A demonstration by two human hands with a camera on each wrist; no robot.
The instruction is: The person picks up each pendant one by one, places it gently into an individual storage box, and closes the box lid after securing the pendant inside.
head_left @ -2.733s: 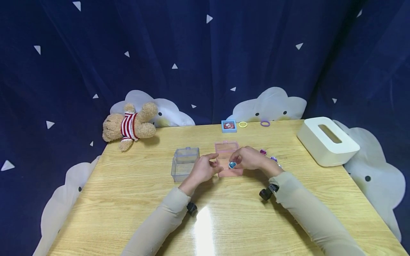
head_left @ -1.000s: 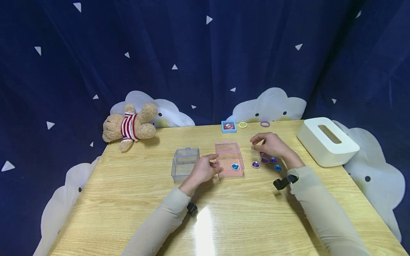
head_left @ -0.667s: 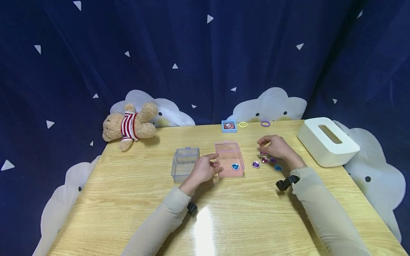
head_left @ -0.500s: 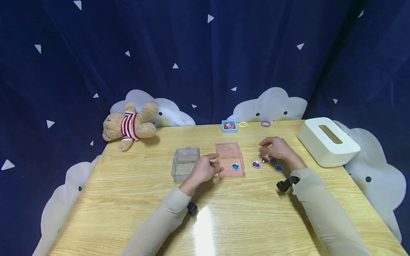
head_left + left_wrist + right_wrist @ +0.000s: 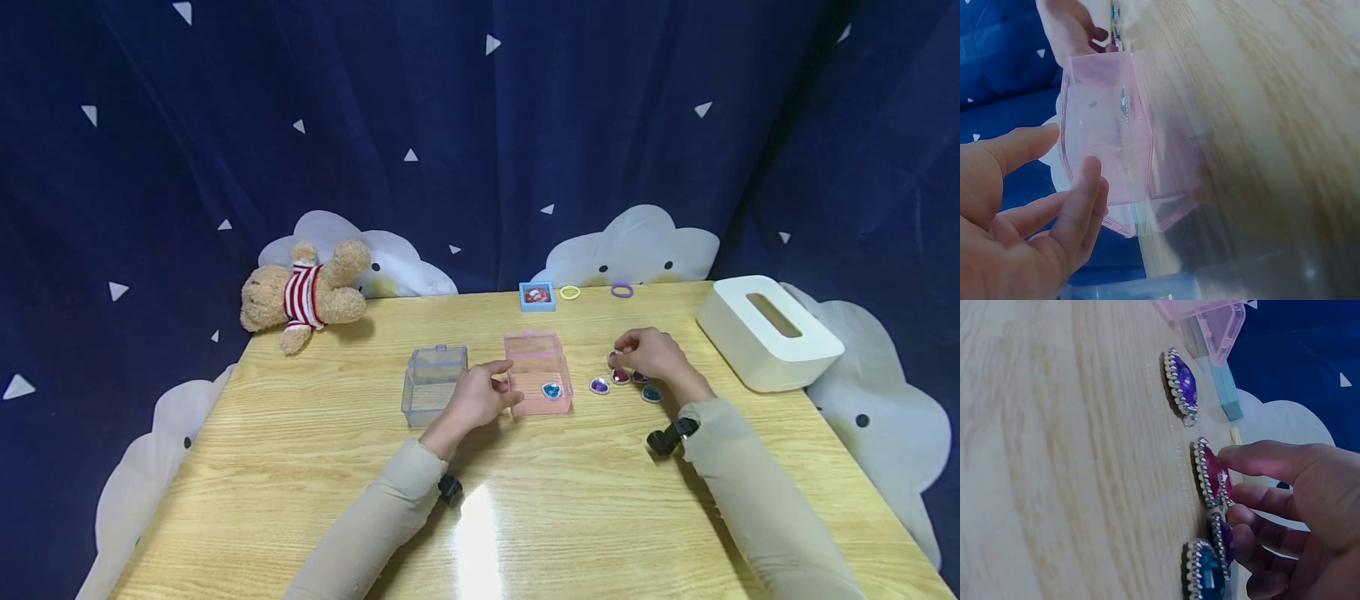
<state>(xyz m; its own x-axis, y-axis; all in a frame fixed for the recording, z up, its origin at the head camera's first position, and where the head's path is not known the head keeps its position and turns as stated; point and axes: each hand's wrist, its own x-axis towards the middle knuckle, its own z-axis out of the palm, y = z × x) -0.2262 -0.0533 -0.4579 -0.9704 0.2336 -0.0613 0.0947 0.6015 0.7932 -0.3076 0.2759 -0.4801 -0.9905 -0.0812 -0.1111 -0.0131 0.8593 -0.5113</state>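
My left hand (image 5: pixel 480 393) rests against the near left side of an open pink clear plastic box (image 5: pixel 528 403), thumb and fingers apart. One blue heart-shaped gem charm (image 5: pixel 551 390) with a beaded silver rim lies in that box. To the right, my right hand (image 5: pixel 651 354) pinches a pink gem charm (image 5: pixel 612 359) between thumb and fingertips; it is partly hidden by the fingers. Just in front lies a red gem charm (image 5: pixel 1211 472). Around it on the table are a purple charm (image 5: pixel 1182 381), a second purple charm (image 5: pixel 1227 544) and a blue charm (image 5: pixel 1209 575).
A clear bluish box (image 5: pixel 423 417) stands open left of the left hand. At the back are a blue-framed square (image 5: pixel 537 297), a yellow ring (image 5: pixel 569 292) and a purple ring (image 5: pixel 622 290). A teddy bear (image 5: pixel 303 296) lies back left; a white tissue box (image 5: pixel 768 333) stands right.
My right hand has let go of the blue charm in the pink box, moved right to the other charms, and closed its fingertips on the pink one. My left hand has stayed put.
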